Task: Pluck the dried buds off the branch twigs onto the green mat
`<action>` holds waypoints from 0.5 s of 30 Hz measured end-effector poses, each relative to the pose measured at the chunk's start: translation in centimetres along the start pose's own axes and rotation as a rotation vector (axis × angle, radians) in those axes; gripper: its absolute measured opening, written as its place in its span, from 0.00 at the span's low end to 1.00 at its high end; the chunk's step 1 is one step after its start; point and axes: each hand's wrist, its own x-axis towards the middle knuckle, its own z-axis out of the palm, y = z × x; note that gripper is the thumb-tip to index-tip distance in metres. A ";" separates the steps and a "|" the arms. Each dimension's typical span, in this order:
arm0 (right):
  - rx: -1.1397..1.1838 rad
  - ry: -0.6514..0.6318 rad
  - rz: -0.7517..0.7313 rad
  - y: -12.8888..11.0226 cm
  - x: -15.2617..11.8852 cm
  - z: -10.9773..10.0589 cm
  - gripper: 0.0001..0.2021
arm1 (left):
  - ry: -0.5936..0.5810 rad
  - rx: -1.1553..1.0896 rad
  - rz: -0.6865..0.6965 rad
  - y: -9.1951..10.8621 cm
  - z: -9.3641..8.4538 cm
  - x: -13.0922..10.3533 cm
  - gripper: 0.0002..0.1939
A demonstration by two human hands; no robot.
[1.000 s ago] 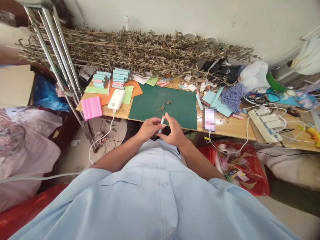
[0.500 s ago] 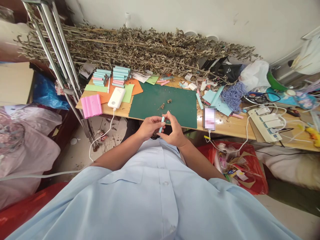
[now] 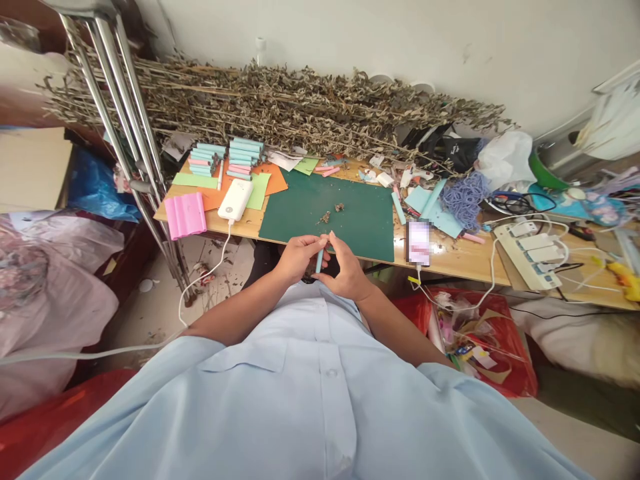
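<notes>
i had the blue tube (image 3: 319,260) pinched btwn both hands: left hand (image 3: 299,259) gripping nr its far end, right hand (image 3: 349,272) w/ thumb at the near end, just off the near edge of the green mat (image 3: 367,227). prob. rolled paper: i reckoned light, stiffish, easy to crush, best held gently by the ends. most room was over the mat, btwn power bank (image 3: 236,199) left & phone (image 3: 419,243) right; leaf bits (image 3: 325,218) lay mid-mat.

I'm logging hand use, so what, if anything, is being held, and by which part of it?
A small blue tube: the left hand holds its upper part, and the right hand has its thumb at the lower end.
</notes>
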 end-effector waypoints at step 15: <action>0.160 0.041 0.174 0.1 0.0 -0.1 0.53 | -0.123 0.126 0.076 -0.6 -1.2 -0.1 0.24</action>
